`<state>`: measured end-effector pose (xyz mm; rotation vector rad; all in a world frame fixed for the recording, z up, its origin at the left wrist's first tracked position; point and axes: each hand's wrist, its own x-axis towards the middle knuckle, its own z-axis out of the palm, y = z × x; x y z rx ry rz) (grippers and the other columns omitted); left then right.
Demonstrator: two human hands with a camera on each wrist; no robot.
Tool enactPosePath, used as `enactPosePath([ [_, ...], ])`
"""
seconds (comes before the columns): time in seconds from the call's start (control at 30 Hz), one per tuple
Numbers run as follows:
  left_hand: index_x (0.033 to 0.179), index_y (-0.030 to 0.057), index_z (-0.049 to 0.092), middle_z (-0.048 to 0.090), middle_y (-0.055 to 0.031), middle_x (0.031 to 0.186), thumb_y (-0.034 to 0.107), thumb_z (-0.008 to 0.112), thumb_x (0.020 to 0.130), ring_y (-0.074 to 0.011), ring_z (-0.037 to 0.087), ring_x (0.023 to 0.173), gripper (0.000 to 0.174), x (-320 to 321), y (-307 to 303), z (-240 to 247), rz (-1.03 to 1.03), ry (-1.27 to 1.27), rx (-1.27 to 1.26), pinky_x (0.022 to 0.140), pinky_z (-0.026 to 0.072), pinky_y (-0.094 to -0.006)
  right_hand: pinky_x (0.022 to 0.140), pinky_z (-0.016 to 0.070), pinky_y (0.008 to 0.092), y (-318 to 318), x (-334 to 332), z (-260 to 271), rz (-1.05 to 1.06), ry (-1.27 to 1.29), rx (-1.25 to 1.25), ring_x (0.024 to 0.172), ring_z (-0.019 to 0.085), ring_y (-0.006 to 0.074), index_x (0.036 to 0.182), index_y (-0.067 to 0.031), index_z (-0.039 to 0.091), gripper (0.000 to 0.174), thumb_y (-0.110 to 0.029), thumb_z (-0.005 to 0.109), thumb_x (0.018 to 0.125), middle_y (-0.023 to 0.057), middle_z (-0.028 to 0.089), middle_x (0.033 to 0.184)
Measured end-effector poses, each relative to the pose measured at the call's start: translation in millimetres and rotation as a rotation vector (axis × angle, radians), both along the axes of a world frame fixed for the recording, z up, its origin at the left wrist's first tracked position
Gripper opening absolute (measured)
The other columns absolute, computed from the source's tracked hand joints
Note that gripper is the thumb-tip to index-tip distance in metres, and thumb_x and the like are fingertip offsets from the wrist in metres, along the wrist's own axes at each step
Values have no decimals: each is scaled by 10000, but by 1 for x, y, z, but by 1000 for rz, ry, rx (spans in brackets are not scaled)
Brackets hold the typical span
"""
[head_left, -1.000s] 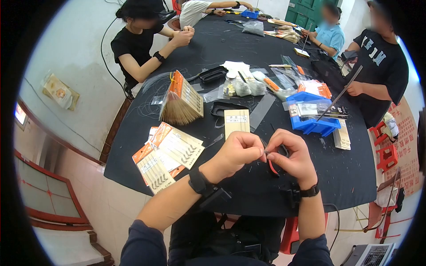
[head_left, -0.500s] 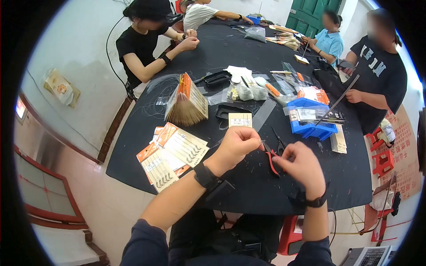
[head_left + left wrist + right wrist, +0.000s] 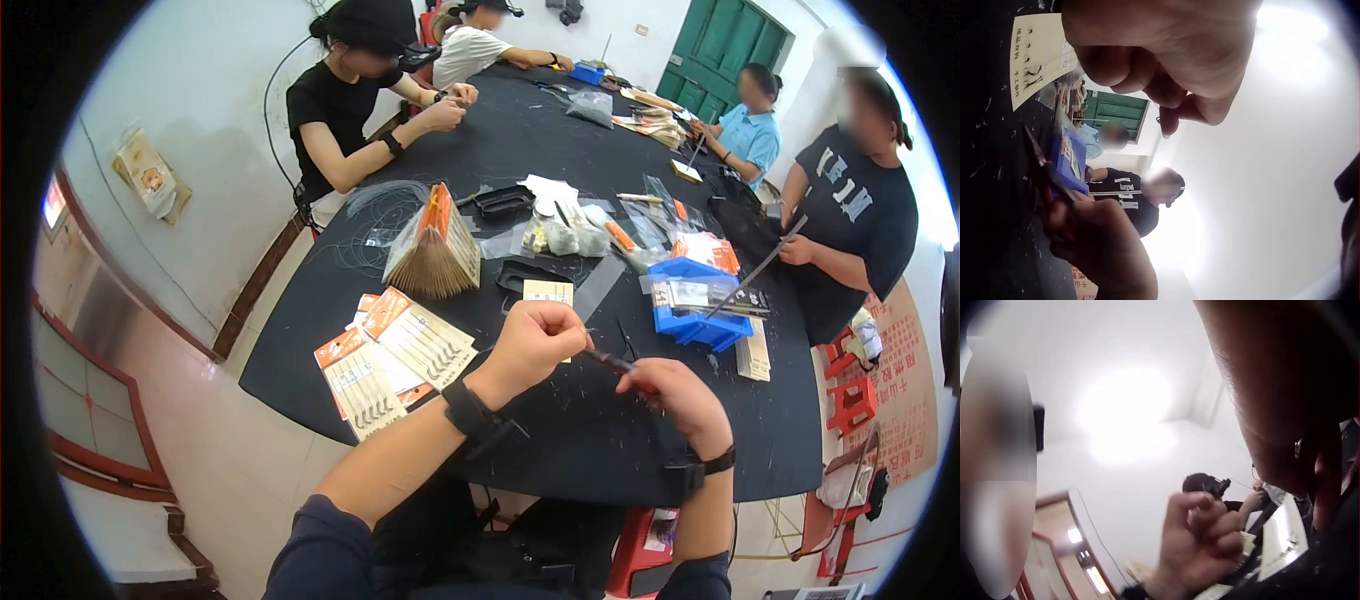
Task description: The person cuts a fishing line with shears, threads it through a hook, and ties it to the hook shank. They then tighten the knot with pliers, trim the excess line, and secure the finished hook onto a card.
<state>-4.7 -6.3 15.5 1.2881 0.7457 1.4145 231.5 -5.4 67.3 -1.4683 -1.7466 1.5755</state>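
My left hand (image 3: 540,345) is raised over the black table, thumb and fingertip pinching a tiny dark fishing hook (image 3: 1158,119), mostly hidden by the fingers. Just to its right, my right hand (image 3: 684,402) grips a pair of red-handled pliers (image 3: 1040,159). Their dark nose points toward the left hand. Beyond the left hand lies a cream card (image 3: 548,291) with printing; in the left wrist view small dark hooks show on it. Dark-handled scissors (image 3: 627,342) lie on the cloth behind the pliers, partly covered.
Orange-topped cards of hooks (image 3: 425,338) lie at the left, before a fanned card bundle (image 3: 433,265). A blue bin (image 3: 700,322) holds packets on the right. Bagged supplies (image 3: 565,238) and coils of clear line (image 3: 372,215) lie farther back. Several people sit or stand around the table.
My right hand has let go near the left fingertips, moved right and down, and picked up the pliers from the table. Their nose is now near the left hand, which keeps its pinch.
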Motion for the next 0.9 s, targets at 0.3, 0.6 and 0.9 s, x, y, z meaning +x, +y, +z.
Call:
enactPosePath([
  [0.3,735,-32,678,636,-4,663,40,607,827,0,503,584,137,-6,2,2,230,101,96,521,388,-175,824,373,245,23,-13,-33,-11,620,332,887,473,132,844,4,591,274,-254,501,861,67,478,1022],
  [0.6,715,-37,669,558,26,546,20,636,787,6,459,505,98,0,-8,9,283,277,247,463,349,-187,767,377,322,5,-16,-33,115,230,747,856,455,216,668,-18,563,204,-173,680,730,80,432,952],
  [0.9,698,-37,660,597,6,579,8,633,770,3,482,520,88,1,-8,7,265,277,266,474,371,-186,766,374,318,2,-19,-33,135,120,845,865,469,232,660,-32,626,179,-185,716,680,81,442,921],
])
